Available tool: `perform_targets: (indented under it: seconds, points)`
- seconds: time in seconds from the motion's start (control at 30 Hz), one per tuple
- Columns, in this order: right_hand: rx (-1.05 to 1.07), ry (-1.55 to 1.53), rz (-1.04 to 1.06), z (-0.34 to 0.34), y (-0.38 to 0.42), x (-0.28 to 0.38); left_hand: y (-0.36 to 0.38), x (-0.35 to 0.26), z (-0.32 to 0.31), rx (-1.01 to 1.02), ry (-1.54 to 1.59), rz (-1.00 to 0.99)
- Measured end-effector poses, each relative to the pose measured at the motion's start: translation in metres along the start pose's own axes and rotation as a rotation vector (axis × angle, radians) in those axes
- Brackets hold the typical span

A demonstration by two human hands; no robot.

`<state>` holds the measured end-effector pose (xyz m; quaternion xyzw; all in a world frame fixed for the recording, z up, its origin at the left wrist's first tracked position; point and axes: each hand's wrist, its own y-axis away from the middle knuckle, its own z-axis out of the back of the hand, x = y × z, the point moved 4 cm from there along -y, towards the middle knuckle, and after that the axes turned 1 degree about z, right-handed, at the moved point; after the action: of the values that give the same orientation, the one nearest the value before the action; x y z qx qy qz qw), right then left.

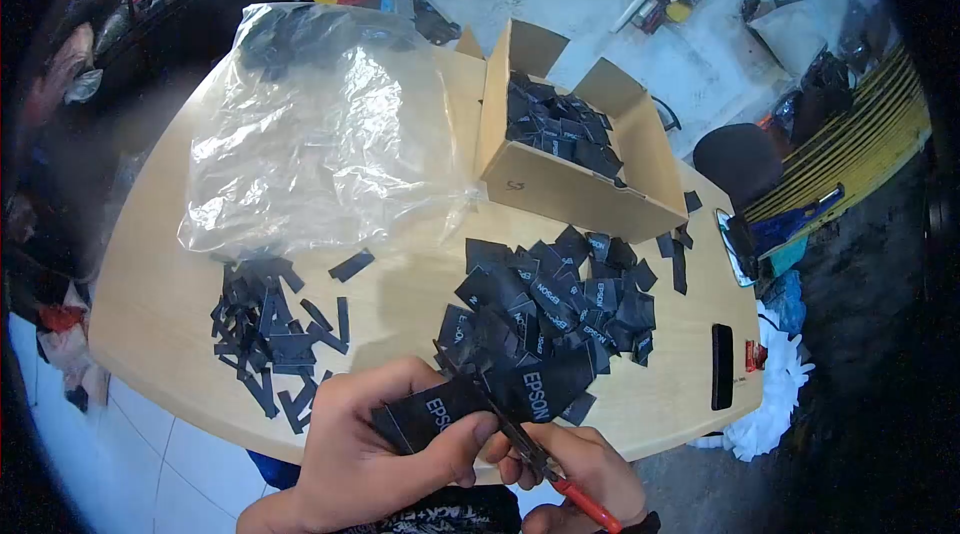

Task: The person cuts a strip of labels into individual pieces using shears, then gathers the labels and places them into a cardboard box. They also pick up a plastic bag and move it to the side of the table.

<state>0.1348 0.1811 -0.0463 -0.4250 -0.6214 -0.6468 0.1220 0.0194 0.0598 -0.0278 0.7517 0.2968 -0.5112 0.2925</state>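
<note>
My left hand [365,449] is closed on a black fabric strip [418,416] with white EPSON lettering, pinched between thumb and fingers. My right hand [590,469] grips red-handled scissors [588,506]. The scissor blades lie across the strip, between two EPSON prints, and point toward the far side of the table. Just beyond the hands is a heap of black EPSON pieces [550,294]. Left of it lies a pile of narrow black offcuts [265,324].
An open cardboard box [590,184] holds more black pieces behind the heap. A large clear plastic bag [320,144] lies at the back left of the wooden table [150,304]. A black phone-like slab [722,367] and a small red item [755,355] sit at the right edge.
</note>
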Motion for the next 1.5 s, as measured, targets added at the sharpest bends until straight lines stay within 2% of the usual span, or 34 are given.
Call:
perform_targets:
  seconds: [0.2, 0.57, 0.8, 1.07, 1.1, 1.2, 1.27, 1.3, 1.37, 1.5]
  points:
    - [-0.008, 0.025, 0.003, 0.000, 0.002, 0.005, 0.001, -0.002, -0.002, -0.007, 0.030, 0.038]
    - [0.322, 0.676, 0.524, 0.002, 0.009, 0.025, -0.001, 0.001, 0.000, 0.005, 0.041, 0.045]
    - [0.355, 0.682, 0.480, 0.003, 0.007, 0.020, -0.002, 0.000, -0.002, 0.000, 0.078, 0.035]
    - [0.050, 0.047, 0.039, 0.003, -0.002, 0.005, -0.002, 0.002, -0.001, -0.012, 0.061, 0.052]
    - [0.050, 0.047, 0.040, 0.003, -0.003, 0.004, -0.002, 0.000, -0.001, -0.003, 0.046, 0.035]
    - [0.037, 0.065, 0.004, 0.010, -0.006, 0.001, -0.002, 0.000, -0.001, 0.009, 0.049, 0.023]
    - [0.373, 0.697, 0.307, 0.006, 0.001, 0.014, -0.001, 0.002, -0.002, 0.012, 0.069, 0.030]
    - [0.374, 0.697, 0.307, 0.000, 0.001, 0.011, -0.001, 0.002, -0.002, 0.006, 0.080, 0.028]
    - [-0.011, 0.074, 0.112, 0.000, -0.001, 0.002, 0.000, 0.003, -0.002, 0.001, 0.091, 0.026]
    - [0.044, -0.008, 0.119, 0.004, -0.004, -0.002, 0.001, 0.003, -0.001, 0.002, 0.105, 0.000]
